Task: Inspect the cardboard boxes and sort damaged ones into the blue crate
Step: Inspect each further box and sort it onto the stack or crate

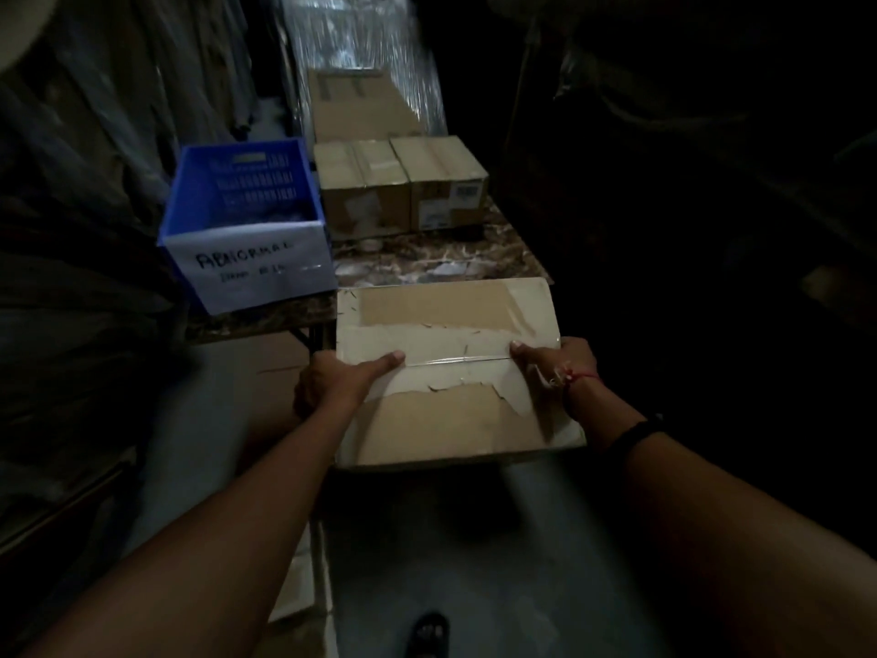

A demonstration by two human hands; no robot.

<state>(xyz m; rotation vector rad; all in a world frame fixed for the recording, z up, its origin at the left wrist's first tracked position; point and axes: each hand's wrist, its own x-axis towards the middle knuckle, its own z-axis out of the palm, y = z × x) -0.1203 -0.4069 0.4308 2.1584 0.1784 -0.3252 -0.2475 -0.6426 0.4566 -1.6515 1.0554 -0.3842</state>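
I hold a cardboard box (446,368) in front of the table's near edge, its top facing me. The top layer is torn off in ragged patches beside the taped seam. My left hand (332,379) grips its left side with the thumb lying on top. My right hand (557,368) grips the right side, thumb on top too. The blue crate (190,201), with a white paper label reading "ABNORMAL", stands on the table's left end, up and left of the held box.
Two closed cardboard boxes (363,187) (446,182) sit side by side further back on the marble-patterned table (427,263). A taller box (356,102) stands behind them. Flat cardboard (303,586) lies on the floor. My foot (429,634) shows below. The surroundings are dark.
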